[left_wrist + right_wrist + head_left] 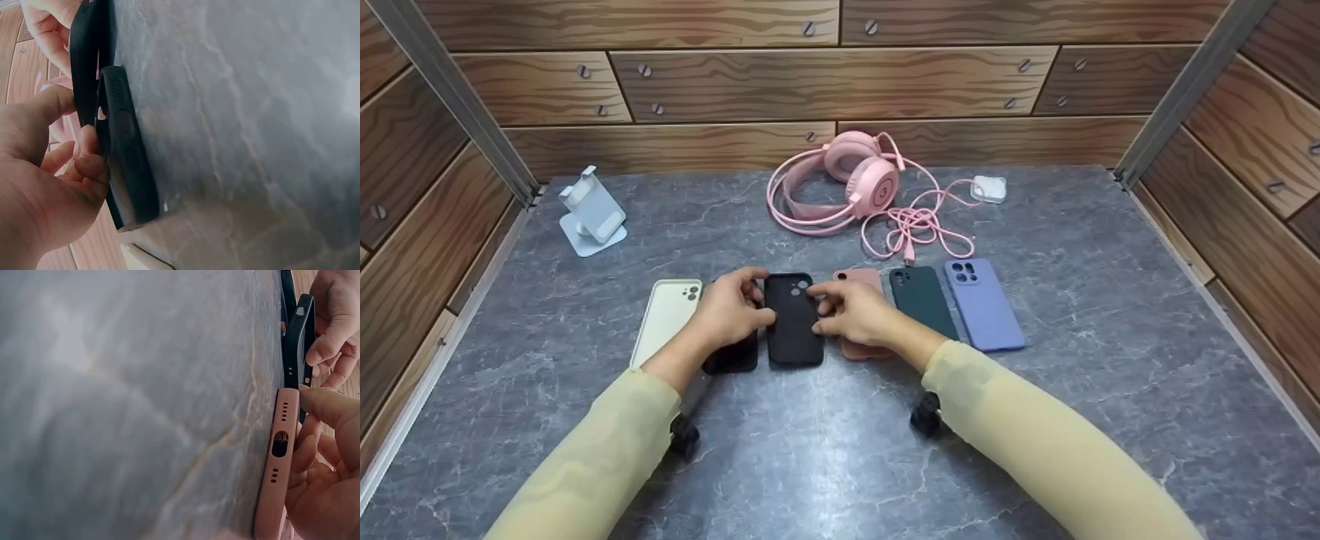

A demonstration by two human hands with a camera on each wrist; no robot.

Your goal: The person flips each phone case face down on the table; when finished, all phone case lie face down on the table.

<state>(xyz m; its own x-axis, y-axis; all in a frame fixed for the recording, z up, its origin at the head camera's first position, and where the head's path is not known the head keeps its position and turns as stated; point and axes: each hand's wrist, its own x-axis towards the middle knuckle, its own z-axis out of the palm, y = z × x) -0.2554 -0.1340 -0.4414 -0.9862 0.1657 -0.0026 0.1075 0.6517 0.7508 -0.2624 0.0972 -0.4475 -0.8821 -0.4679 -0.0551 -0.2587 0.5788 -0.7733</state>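
Observation:
Both hands are at a black phone case (795, 337) in the middle of a row of cases. My left hand (727, 307) holds its left edge, thumb on the side and fingers near the top. On the opposite edge, my right hand (853, 309) grips with thumb and index finger close to the camera holes. The left wrist view shows this case (84, 62) slightly raised, overlapping a second black case (132, 152). Under the left hand lies that darker, shiny case (733, 358), partly hidden. A pink case (277, 478) is partly covered by the right hand.
A cream case (660, 319) lies at the row's left end; a dark green case (924, 304) and a purple case (986, 307) are at the right. Behind them are pink headphones (874, 184) with a coiled cable, a white phone stand (596, 214) and a small white box (988, 190).

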